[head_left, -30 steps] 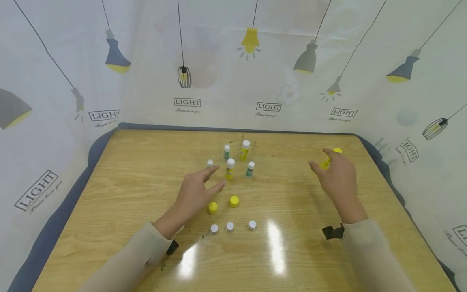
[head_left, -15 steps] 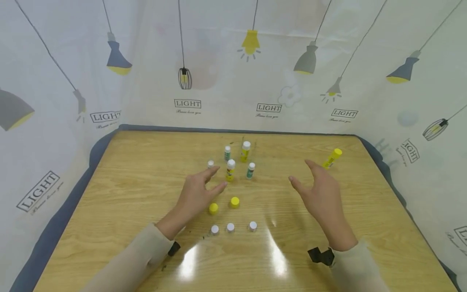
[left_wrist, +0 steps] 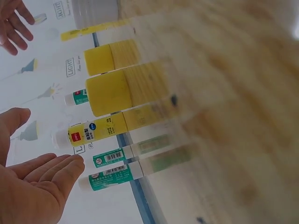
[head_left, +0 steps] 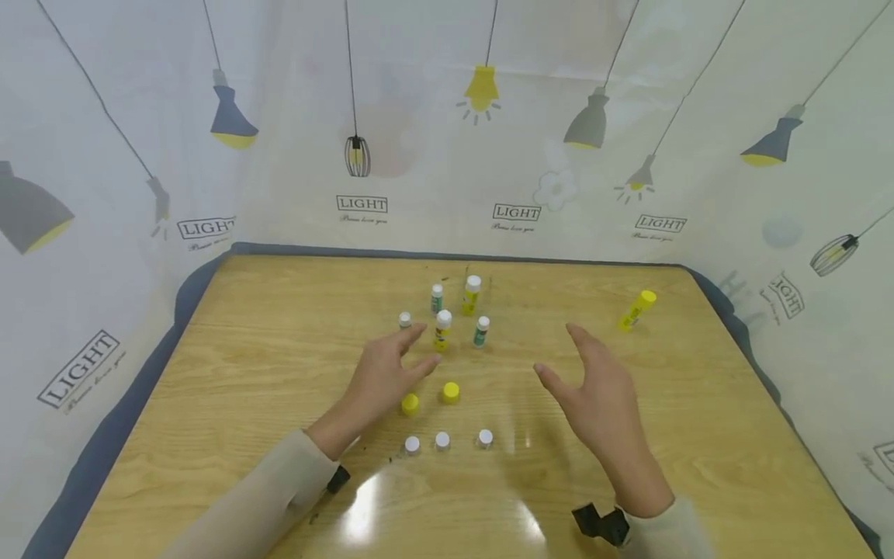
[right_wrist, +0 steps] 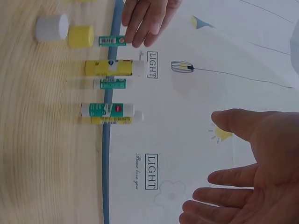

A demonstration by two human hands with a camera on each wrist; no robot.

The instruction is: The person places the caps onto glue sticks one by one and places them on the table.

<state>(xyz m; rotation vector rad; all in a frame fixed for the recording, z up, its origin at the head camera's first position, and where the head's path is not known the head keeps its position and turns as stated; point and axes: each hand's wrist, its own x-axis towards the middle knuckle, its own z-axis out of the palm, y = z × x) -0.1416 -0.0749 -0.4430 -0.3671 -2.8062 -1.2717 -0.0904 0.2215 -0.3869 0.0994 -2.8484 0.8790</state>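
My left hand (head_left: 382,374) hovers with thumb and fingers apart beside a yellow glue stick (head_left: 442,334) with a white top. My right hand (head_left: 602,400) is over the right half of the table, fingers spread and holding nothing. Another yellow glue stick (head_left: 471,296) stands behind, among small green glue sticks (head_left: 480,334), one partly behind my left fingers. Two yellow caps (head_left: 450,393) sit in front of the group. Nearer still, three white caps (head_left: 442,441) form a loose row. In the left wrist view, the green glue stick (left_wrist: 111,178) appears close past my left fingertips.
Off at the back right, a yellow glue stick (head_left: 637,312) stands upright with its yellow cap on. Behind the wooden table (head_left: 279,310) hangs a white backdrop (head_left: 433,155) printed with lamps. Glare spots lie on the table's near part.
My right hand has moved left and nearer, away from the capped yellow glue stick, which now shows fully. The left hand stays almost in place; the whole view shifts slightly.
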